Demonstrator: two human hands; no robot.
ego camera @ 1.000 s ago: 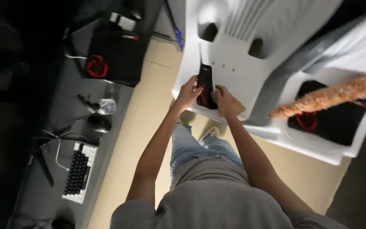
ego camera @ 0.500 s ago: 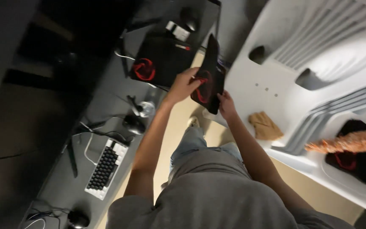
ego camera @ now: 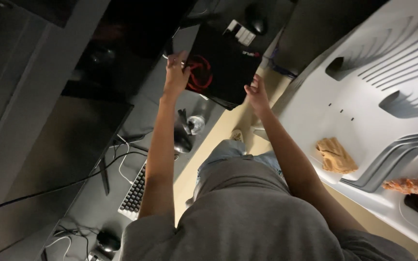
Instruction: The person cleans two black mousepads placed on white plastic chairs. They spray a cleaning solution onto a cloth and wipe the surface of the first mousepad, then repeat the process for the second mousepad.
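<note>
a matt black pad (ego camera: 221, 67) with a red emblem, possibly cloth-faced, is gripped by the left hand (ego camera: 176, 77). the white chair (ego camera: 364, 106) is seen as smooth moulded plastic. a tan cloth (ego camera: 335, 155) looks crumpled and soft. the desk (ego camera: 97, 203) appears dark and matt.

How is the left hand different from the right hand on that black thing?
The left hand lies on the black pad, fingers over its red ring mark; the right hand sits at the pad's lower edge, fingers spread, and whether it touches is hard to tell. The left hand is over the dark desk; the right hand is nearer the white chair. Both hands are bare and reach forward.
</note>
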